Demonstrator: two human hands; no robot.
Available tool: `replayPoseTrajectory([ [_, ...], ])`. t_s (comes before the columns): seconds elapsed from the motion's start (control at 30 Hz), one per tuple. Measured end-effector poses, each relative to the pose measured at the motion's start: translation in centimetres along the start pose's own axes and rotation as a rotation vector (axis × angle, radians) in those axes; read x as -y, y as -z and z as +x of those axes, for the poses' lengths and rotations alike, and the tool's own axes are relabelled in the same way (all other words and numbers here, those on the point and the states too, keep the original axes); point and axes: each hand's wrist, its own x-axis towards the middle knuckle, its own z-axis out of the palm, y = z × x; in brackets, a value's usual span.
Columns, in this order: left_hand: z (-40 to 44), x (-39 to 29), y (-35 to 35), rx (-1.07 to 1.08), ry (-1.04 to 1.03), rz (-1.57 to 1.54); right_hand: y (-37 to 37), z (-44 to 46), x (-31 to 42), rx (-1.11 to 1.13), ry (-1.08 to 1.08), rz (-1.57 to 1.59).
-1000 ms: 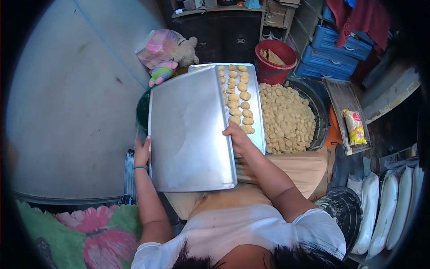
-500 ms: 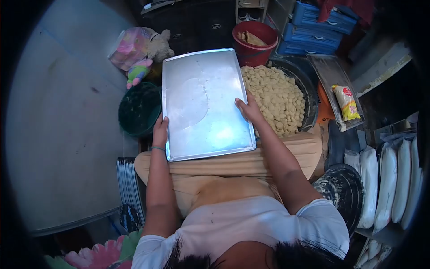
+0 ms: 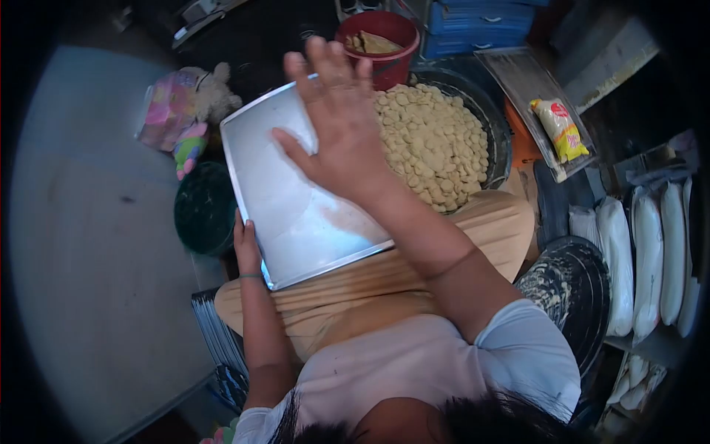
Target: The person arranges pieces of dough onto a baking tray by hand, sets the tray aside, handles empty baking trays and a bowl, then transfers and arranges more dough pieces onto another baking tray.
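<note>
A shiny metal baking tray [image 3: 285,214] lies tilted over my lap. Its lower left edge is gripped by my left hand [image 3: 248,248], thumb on the near side and the other fingers mostly hidden. My right hand [image 3: 344,126] is raised over the tray's upper right part, palm down with fingers spread; it holds nothing. Whether it touches the metal I cannot tell. Beyond my right forearm, a wide black basin [image 3: 501,140] is heaped with small flat pieces of pale dough [image 3: 436,140]. A dark green tub [image 3: 203,214] stands just left of the tray.
A red bucket [image 3: 396,63] with doughy matter stands behind the basin. At right, a yellow-and-white packet [image 3: 560,129] lies on another tray [image 3: 510,74]. A smeared black tub [image 3: 592,296] and white filled bags [image 3: 647,259] are nearer. Stacked trays [image 3: 211,318] stand by my left knee.
My right hand has let go of the tray's right edge and come up over its surface with fingers spread. The tray has turned slightly; my left hand still holds it. The view has shifted.
</note>
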Motion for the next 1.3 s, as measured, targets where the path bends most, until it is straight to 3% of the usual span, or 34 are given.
replayPoseTrajectory([
  [0.03,0.1,-0.3,-0.2,-0.014,-0.006,0.001,-1.1,0.4,0.7,0.031,-0.006,-0.023],
  [0.1,-0.3,-0.8,-0.2,0.003,0.006,0.061,-11.6,-5.0,-2.9,0.384,-0.109,-0.2],
  [0.17,-0.2,-0.9,0.3,0.015,-0.008,0.177,-16.0,-11.8,-5.7,0.816,-0.21,-0.15],
  [0.2,-0.8,-2.5,-1.0,0.013,0.044,-0.02,-16.6,-11.4,-6.1,0.808,-0.193,-0.138],
  [0.27,-0.8,-3.4,-0.3,-0.008,0.001,0.348,-14.5,-10.7,-6.0,0.889,-0.227,-0.048],
  [0.37,1.3,-9.0,-4.2,-0.041,-0.273,1.109,-10.9,-10.2,-11.7,0.461,-0.352,0.427],
  [0.4,2.9,-9.4,-6.3,-0.01,-0.503,0.973,-8.9,-10.6,-15.2,0.364,-0.431,0.293],
  [0.47,3.2,-14.4,-16.5,0.179,-0.57,0.788,-5.2,-14.3,-25.9,0.287,-0.689,-0.007],
  [0.5,3.8,-15.6,-21.3,0.356,-0.596,0.686,-3.7,-18.4,-33.2,0.274,-0.821,0.049],
  [0.53,5.1,-15.8,-25.8,0.554,-0.609,0.651,-1.9,-23.2,-39.0,0.5,-0.956,-0.386],
  [0.57,7.1,-14.4,-30.2,0.728,-0.649,0.619,3.0,-21.7,-38.6,0.748,-1.317,-0.213],
  [0.6,9.2,-12.3,-34.4,0.92,-0.658,0.708,3.2,-26.7,-41.0,0.686,-1.429,-0.362],
  [0.63,10.2,-11.3,-38.3,1.136,-0.519,0.788,2.3,-31.6,-42.4,0.627,-1.537,-0.514],
  [0.7,10.9,-8.3,-45.1,1.317,-0.389,1.186,-0.4,-33.3,-34.8,0.779,-1.451,-0.705],
  [0.73,11.4,-7.1,-47.9,1.379,-0.297,1.364,-4.3,-37.1,-34.7,0.735,-1.472,-0.722],
  [0.8,12.3,-1.9,-51.5,1.195,-0.128,1.285,-5.4,-32.3,-30.3,1.181,-1.568,-0.509],
  [0.83,12.5,1.2,-53.2,1.104,-0.05,1.243,-4.0,-27.4,-28.1,1.254,-1.519,-0.386],
  [0.87,12.7,5.1,-54.1,1.017,-0.032,1.211,-4.3,-30.4,-32.3,1.302,-1.354,-0.221],
  [0.93,13.3,11.8,-55.0,0.845,-0.005,1.164,-0.7,-26.8,-38.1,1.233,-1.286,-0.123],
  [1.03,9.9,10.9,-53.4,0.931,0.01,1.35,2.5,-27.6,-49.6,0.721,-1.388,-0.283],
  [1.13,7.8,11.9,-51.9,1.307,0.114,1.475,2.1,-28.3,-51.5,0.812,-1.207,-0.577],
  [1.2,8.5,14.3,-50.3,1.402,0.137,1.474,-0.2,-29.9,-47.1,0.915,-1.217,-0.699],
  [1.3,8.8,13.7,-49.1,1.438,0.173,1.439,-2.3,-29.9,-41.3,1.112,-1.272,-0.625],
])
